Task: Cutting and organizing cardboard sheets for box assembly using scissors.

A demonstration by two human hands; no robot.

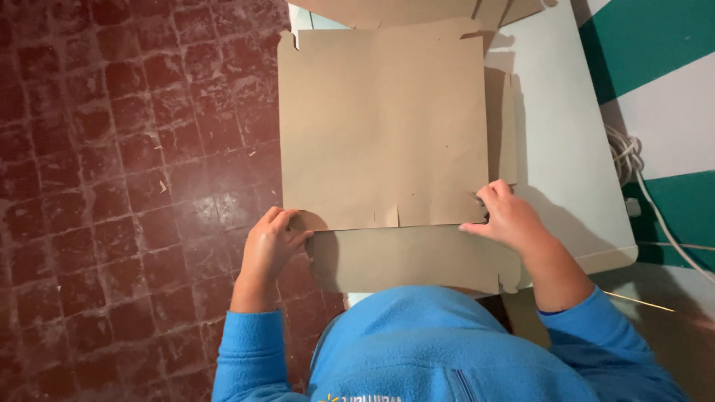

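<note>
I see left hand, right hand pinching flat brown cardboard sheet along its near fold, overhanging tabletop near edge.

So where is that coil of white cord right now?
In the head view, the coil of white cord lies at the right edge, just beyond the pale table, against the green and white striped wall, well right of the brown cardboard sheet.
</note>
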